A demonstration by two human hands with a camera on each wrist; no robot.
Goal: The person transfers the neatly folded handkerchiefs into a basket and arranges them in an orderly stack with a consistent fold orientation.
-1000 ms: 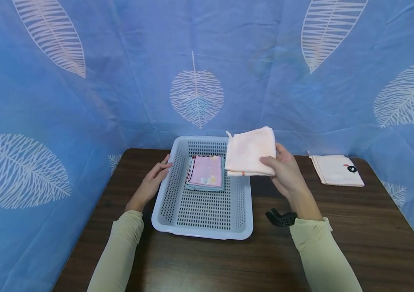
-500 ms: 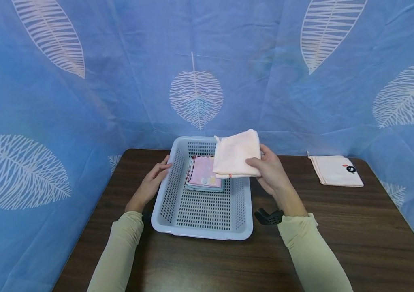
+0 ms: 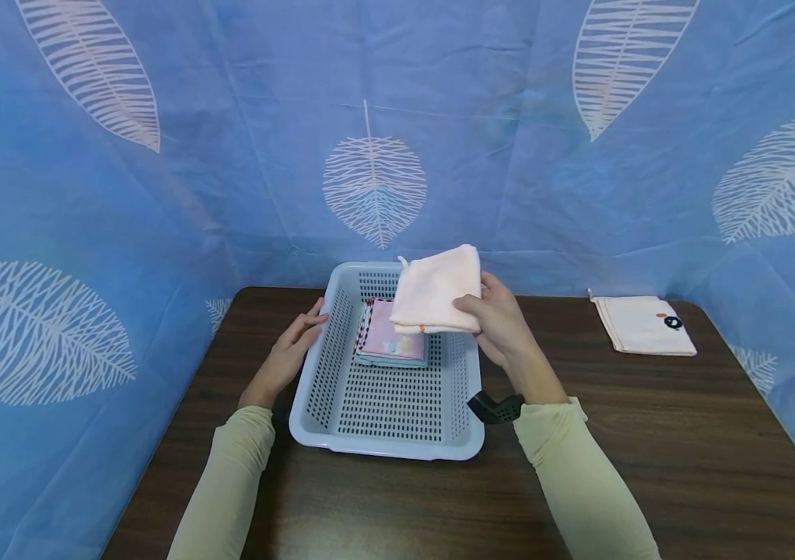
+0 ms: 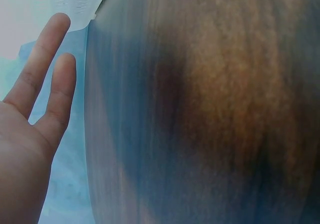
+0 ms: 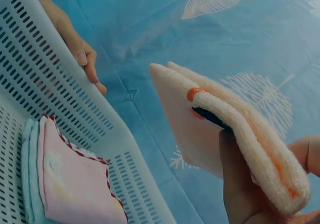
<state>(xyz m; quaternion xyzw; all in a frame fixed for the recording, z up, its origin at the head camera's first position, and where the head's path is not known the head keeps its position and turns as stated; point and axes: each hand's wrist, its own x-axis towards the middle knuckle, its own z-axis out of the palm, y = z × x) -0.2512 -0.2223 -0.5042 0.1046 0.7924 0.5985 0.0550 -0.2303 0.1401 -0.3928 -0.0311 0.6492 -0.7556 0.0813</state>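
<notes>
My right hand (image 3: 502, 327) pinches a folded pale peach towel (image 3: 437, 292), thumb on top and fingers beneath, above the right part of a light blue plastic basket (image 3: 386, 449). The right wrist view shows the towel's (image 5: 255, 139) thick folded layers, with an orange and dark print on its underside. Inside the basket lies a stack of folded towels (image 3: 386, 338), a pink one on top, a light blue one beneath and a checked edge showing. My left hand (image 3: 287, 354) rests with its fingers against the basket's left rim; in the left wrist view its fingers are extended.
Another folded pale towel (image 3: 645, 325) with a dark round print lies at the right on the dark wooden table (image 3: 649, 435). A blue cloth (image 3: 481, 155) with white leaf patterns hangs behind and at both sides.
My right hand has carried the peach towel leftward from the basket's right edge to over the stack's right part. The left hand and the basket have stayed in place.
</notes>
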